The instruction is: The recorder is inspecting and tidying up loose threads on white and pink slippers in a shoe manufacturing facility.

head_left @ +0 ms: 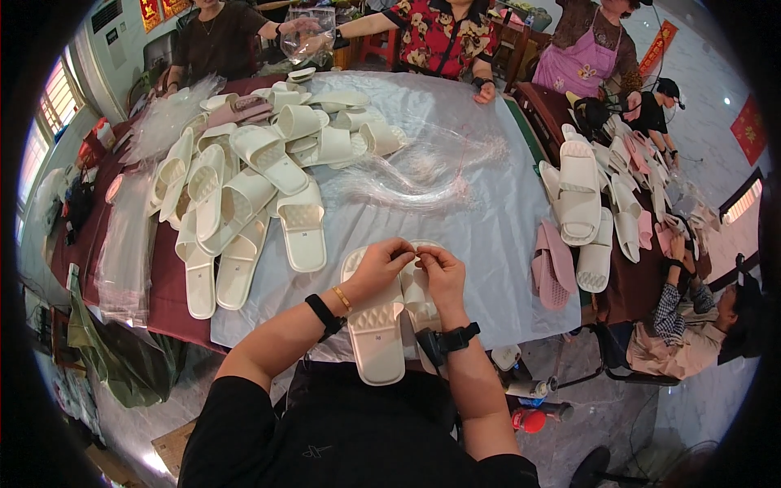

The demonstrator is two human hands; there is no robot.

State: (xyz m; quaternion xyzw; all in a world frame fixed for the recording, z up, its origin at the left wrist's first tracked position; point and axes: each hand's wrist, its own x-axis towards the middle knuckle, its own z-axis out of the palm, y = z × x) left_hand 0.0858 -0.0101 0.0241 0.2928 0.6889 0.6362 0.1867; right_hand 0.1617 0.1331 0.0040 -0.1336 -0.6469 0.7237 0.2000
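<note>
Together, left hand (381, 267) and right hand (442, 272) pinch their fingers closed over the white slippers (377, 325).

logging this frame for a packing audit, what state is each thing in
left hand: pinching at the strap of the white slippers
right hand: fingertips meeting the left hand over the same spot
white slippers: a pair lying side by side, soles down, under both hands
heap of white slippers: loose, overlapping, unbagged
pink slippers: lying stacked near the table edge
clear plastic sheet: spread flat over the table
clear bags: piled flat, empty
</note>
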